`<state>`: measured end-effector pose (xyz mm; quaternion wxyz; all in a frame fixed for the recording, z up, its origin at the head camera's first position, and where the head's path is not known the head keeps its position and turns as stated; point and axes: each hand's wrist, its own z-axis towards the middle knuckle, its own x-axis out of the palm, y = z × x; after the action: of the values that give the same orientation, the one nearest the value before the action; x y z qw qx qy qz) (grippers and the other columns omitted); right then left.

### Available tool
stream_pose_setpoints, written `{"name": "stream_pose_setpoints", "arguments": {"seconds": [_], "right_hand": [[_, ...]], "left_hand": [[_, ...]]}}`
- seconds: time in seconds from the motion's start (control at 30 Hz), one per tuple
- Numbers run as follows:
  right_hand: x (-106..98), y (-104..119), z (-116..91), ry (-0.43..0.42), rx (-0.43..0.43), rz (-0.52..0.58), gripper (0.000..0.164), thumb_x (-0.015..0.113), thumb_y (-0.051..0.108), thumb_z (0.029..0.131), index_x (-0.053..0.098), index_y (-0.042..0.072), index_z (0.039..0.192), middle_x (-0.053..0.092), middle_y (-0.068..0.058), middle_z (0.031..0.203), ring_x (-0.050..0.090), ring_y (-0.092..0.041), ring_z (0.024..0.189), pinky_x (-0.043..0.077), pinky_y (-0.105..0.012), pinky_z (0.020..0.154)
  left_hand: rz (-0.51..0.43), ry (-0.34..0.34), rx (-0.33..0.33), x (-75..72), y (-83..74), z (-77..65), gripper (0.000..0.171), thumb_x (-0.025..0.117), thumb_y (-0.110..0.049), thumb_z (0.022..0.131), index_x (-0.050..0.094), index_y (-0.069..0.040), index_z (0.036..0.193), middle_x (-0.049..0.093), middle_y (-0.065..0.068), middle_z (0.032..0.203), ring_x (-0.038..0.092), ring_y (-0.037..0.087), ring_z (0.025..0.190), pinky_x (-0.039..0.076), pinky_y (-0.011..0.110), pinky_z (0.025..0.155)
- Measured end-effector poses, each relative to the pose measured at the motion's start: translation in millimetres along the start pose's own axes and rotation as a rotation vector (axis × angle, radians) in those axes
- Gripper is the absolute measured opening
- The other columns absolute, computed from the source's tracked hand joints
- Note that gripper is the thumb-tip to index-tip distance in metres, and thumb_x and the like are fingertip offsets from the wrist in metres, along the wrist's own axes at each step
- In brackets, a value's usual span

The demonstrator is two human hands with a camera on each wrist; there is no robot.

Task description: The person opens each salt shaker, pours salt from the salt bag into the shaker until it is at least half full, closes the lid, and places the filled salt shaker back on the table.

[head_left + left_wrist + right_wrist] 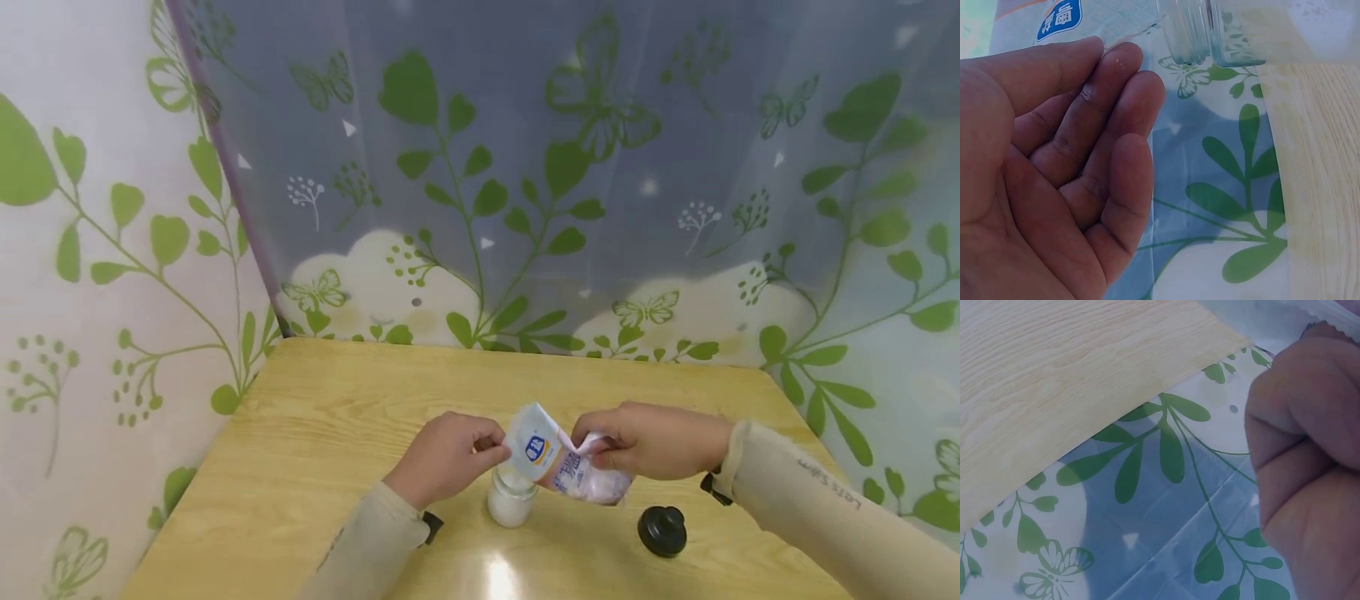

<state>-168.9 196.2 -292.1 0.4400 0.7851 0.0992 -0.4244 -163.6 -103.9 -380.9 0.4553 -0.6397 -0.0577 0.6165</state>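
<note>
A salt bag, pale at one end and purple and pink at the other, is tilted over the mouth of a glass jar with white contents. My right hand grips the gathered side of the bag. At the bag's lower left corner, my left hand pinches the edge between thumb and forefinger. In the left wrist view, its other fingers are loosely curled beneath, near the jar's glass rim. The right wrist view shows curled fingers by the clear bag film.
A black round lid with a knob lies on the wooden table, right of the jar. Patterned curtains with green leaves and butterflies stand at the table's back and sides.
</note>
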Motion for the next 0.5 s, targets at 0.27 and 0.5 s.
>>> {"name": "stream_pose_setpoints", "arguments": {"seconds": [0.27, 0.5], "right_hand": [[8.0, -2.6, -0.8, -0.011, -0.068, 0.042, 0.02, 0.062, 0.017, 0.105, 0.063, 0.025, 0.123, 0.072, 0.012, 0.11, 0.068, -0.003, 0.092, 0.056, -0.028, 0.082], [5.5, -7.3, 1.1, -0.019, -0.086, 0.036, 0.019, 0.061, 0.018, 0.106, 0.063, 0.025, 0.123, 0.071, 0.012, 0.109, 0.066, -0.002, 0.089, 0.056, -0.028, 0.08]], "left_hand": [[-0.032, 0.003, -0.001, 4.1, 1.9, -4.3, 0.011, 0.072, -0.03, 0.099, 0.075, -0.022, 0.091, 0.067, -0.019, 0.078, 0.058, -0.001, 0.068, 0.049, 0.024, 0.065], [-0.048, 0.0, 0.002, 1.3, 2.4, -0.9, 0.011, 0.072, -0.03, 0.099, 0.077, -0.022, 0.093, 0.069, -0.018, 0.081, 0.06, -0.002, 0.071, 0.05, 0.024, 0.066]]}}
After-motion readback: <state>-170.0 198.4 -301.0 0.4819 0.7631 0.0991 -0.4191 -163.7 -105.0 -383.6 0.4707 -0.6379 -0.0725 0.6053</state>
